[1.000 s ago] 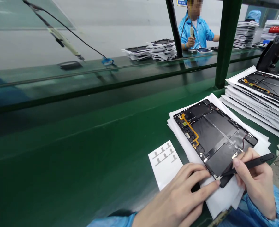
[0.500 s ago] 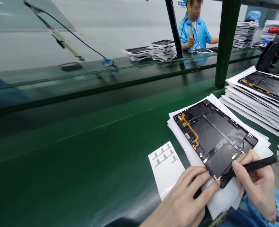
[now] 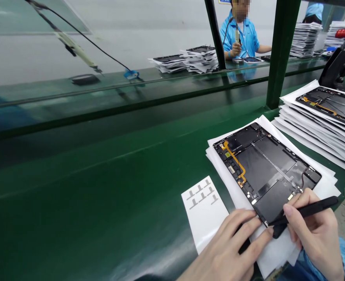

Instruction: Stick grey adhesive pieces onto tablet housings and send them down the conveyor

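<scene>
An opened tablet housing [image 3: 272, 168] with dark battery panels and an orange flex cable lies on white sheets [image 3: 326, 183], its near corner towards me. My left hand [image 3: 233, 242] rests with spread fingers at the housing's lower left edge, fingertips close to that corner. Black tweezers [image 3: 315, 207] are held pen-like in my right hand [image 3: 315, 230], with the tips down at the near corner by a small light-coloured part. To the left lies a white card [image 3: 200, 207] with several grey T-shaped pieces, partly covered by my left hand.
A stack of sheets [image 3: 315, 134] with more housings stands at the right. Behind it rises a green post [image 3: 282, 54]. Across the bench [image 3: 102, 171], a person in blue [image 3: 241, 35] holds a tool. An electric screwdriver [image 3: 75, 48] hangs at the upper left.
The tweezers have tilted slightly, and their tips have moved a little at the housing's near corner. My left fingers remain at the edge. The view has shifted slightly.
</scene>
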Available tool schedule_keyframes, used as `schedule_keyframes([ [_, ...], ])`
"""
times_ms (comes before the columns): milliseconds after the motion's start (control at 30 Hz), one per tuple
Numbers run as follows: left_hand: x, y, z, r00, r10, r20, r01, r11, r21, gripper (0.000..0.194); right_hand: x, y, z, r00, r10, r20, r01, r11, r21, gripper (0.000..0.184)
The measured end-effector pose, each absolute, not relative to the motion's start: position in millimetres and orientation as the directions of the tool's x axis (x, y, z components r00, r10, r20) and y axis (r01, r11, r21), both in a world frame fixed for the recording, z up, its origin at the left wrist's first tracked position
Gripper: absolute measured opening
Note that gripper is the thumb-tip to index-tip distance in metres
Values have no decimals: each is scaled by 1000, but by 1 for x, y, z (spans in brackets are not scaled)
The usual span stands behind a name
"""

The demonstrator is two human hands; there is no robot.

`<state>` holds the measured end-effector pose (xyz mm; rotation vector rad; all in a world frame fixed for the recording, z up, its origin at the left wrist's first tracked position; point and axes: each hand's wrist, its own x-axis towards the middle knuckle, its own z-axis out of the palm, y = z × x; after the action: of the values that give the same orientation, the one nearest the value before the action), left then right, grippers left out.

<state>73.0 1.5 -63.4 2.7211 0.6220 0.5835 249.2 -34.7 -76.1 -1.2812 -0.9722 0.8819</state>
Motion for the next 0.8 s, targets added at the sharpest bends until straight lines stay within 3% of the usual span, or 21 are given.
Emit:
schedule_keyframes([
  [567, 72, 1, -63, 827, 449, 339, 315, -869, 383, 41, 252, -34, -83, 321, 933, 164, 65, 151, -986, 27],
  [800, 75, 1, -62, 831, 457, 318, 308, -854, 420, 48, 254, -35, -83, 305, 945, 119, -6, 127, -992, 28],
])
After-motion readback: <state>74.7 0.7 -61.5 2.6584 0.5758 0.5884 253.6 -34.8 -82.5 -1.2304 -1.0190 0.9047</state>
